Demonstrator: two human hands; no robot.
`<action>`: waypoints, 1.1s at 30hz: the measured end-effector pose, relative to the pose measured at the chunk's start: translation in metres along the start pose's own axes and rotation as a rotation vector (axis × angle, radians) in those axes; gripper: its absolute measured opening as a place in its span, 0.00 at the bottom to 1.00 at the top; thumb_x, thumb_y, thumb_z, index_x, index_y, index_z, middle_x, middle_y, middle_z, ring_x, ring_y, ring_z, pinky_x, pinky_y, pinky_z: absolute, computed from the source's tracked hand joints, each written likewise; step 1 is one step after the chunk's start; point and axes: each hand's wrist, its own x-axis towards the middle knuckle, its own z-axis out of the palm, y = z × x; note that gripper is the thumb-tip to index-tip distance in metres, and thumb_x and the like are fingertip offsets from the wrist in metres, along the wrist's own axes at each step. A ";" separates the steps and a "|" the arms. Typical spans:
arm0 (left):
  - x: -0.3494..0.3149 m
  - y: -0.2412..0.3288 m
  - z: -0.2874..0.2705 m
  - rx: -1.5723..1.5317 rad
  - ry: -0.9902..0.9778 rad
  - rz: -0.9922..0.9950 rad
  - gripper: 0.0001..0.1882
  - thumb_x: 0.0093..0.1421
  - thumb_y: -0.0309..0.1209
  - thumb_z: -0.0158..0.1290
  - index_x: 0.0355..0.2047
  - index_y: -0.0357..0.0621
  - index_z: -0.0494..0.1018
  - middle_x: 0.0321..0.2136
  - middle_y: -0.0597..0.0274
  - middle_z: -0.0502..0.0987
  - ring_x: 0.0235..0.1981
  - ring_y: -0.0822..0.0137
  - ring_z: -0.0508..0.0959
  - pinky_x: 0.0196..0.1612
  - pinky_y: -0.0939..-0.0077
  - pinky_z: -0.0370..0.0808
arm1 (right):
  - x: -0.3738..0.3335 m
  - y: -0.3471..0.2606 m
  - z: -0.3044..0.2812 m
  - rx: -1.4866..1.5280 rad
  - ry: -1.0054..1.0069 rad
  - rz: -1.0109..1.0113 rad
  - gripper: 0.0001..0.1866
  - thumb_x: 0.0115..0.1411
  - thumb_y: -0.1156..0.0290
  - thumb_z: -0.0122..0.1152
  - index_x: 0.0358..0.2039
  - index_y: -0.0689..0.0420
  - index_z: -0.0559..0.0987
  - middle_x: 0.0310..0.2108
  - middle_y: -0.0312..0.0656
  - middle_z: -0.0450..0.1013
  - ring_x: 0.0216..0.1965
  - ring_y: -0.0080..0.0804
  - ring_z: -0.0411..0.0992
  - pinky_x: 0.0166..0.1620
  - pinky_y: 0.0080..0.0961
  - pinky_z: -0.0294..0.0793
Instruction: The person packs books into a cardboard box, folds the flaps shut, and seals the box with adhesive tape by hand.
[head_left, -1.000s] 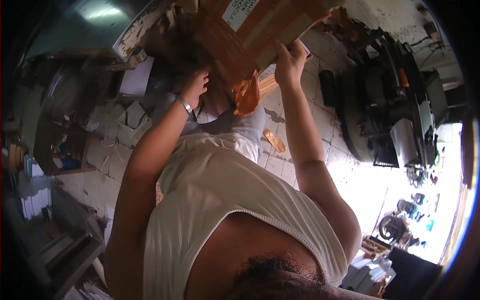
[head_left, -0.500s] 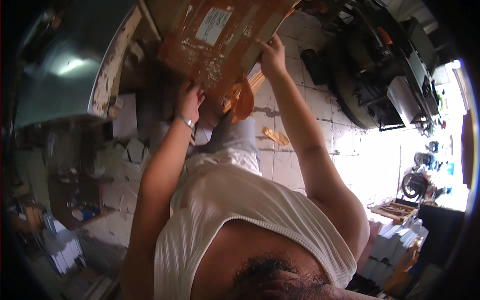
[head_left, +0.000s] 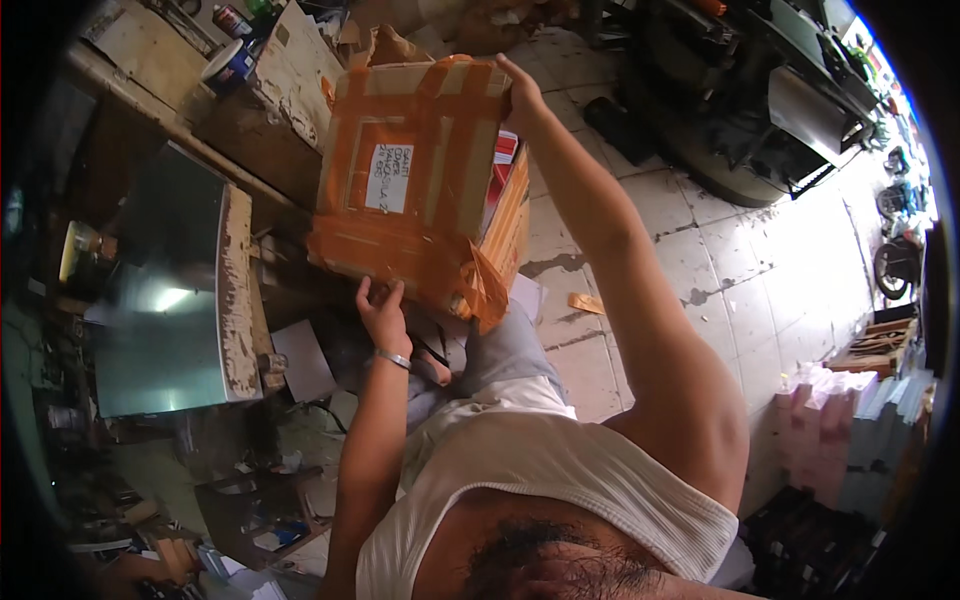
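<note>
So the cardboard box (head_left: 420,180) is up in the air in front of the person, well above the tiled floor (head_left: 640,280), wrapped all over in orange and brown tape with a white label stuck on the face that's turned toward the camera. It's tilted: the long axis runs from the upper edge down toward the person's lap, leaning a bit to the left at the bottom, and the labelled broad face points up and back at the head. The left hand (head_left: 383,315) is under the box's lower edge with the fingers curled up against the taped corner, propping it. The right hand (head_left: 520,92) is at the box's top right corner, fingers wrapped over the edge and clamped on it. A loose flap of orange tape hangs off the lower right corner of the box. Left of the box there's a bench (head_left: 190,110) with a worn, chipped edge and a shiny metal sheet (head_left: 165,290) below it; a small can (head_left: 228,68) sits up beyond the box's top left corner. Right of the box, past the floor tiles, is some dark machinery (head_left: 770,100), hard to say exactly what kind with the fisheye bending. The floor looks grimy, scraps lying on it below the box.
</note>
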 end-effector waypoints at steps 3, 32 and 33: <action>0.004 -0.009 -0.006 0.012 -0.035 0.048 0.36 0.59 0.22 0.63 0.65 0.47 0.59 0.44 0.65 0.73 0.43 0.71 0.74 0.46 0.76 0.71 | 0.033 -0.032 -0.002 -0.122 0.040 0.029 0.37 0.60 0.40 0.60 0.62 0.51 0.71 0.58 0.51 0.70 0.58 0.45 0.70 0.61 0.46 0.69; -0.011 0.018 0.007 0.140 -0.045 -0.038 0.34 0.65 0.26 0.57 0.67 0.50 0.54 0.46 0.63 0.71 0.47 0.70 0.73 0.49 0.68 0.74 | 0.176 0.029 -0.141 -0.896 0.023 0.085 0.11 0.58 0.66 0.72 0.36 0.59 0.82 0.35 0.41 0.81 0.33 0.29 0.79 0.37 0.28 0.78; -0.012 0.018 0.006 0.151 -0.045 -0.059 0.34 0.65 0.26 0.57 0.67 0.50 0.54 0.46 0.63 0.71 0.47 0.70 0.73 0.49 0.68 0.74 | 0.175 0.034 -0.151 -1.004 0.018 0.076 0.11 0.59 0.65 0.71 0.35 0.59 0.82 0.36 0.41 0.82 0.34 0.29 0.80 0.37 0.29 0.78</action>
